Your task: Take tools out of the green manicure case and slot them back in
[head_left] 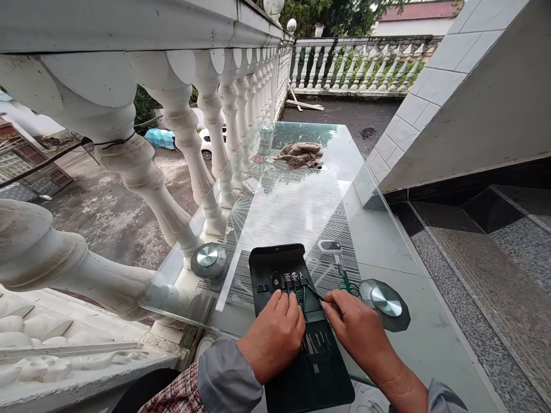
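An open black tool case lies on the glass table, with several small metal manicure tools strapped in its middle and lower part. My left hand rests on the case with its fingers curled over the tools. My right hand pinches a thin dark tool whose tip points into the case. Small green-handled scissors lie on the glass just right of the case, below a small white device.
Round metal table fittings sit at the left and right of the case. A crumpled brown cloth lies at the far end. A white balustrade runs along the left; a tiled wall and steps rise on the right.
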A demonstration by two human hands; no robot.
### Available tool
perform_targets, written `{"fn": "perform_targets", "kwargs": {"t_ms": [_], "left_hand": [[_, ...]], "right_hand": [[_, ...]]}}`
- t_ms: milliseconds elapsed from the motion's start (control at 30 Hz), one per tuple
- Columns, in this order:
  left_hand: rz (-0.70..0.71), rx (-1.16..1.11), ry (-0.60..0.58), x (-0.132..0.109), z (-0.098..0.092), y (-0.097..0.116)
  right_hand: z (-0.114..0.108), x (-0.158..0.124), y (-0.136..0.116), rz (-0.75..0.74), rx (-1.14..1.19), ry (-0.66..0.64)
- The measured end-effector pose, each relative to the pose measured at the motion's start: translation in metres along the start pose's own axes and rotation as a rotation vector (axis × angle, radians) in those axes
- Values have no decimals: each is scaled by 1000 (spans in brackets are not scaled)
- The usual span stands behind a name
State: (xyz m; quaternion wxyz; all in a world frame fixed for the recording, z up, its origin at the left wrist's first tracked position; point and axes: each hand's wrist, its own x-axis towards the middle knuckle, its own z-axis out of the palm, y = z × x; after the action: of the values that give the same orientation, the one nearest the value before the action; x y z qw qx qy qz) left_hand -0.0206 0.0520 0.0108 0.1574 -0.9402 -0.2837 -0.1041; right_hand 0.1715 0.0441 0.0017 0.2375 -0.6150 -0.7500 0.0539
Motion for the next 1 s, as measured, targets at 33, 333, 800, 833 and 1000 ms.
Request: {"fn": "perform_targets", "kwargs": {"t_ms": [33, 333, 800, 833, 1000], "left_hand": [[-2, 0, 2, 0, 0, 0], [5, -8, 17, -2, 5, -1], [-15, -40, -92, 0, -5, -2], [-10, -38, -89, 0, -6, -2], [6, -26, -66, -1, -3, -2]], "right_hand": [[2, 0, -2, -9, -16, 23], [12, 6, -7, -53, -138, 117], [-30, 9, 49, 209, -164, 19], [-28, 8, 46, 203, -168, -5], [-22, 9, 37, 239, -277, -51]]}}
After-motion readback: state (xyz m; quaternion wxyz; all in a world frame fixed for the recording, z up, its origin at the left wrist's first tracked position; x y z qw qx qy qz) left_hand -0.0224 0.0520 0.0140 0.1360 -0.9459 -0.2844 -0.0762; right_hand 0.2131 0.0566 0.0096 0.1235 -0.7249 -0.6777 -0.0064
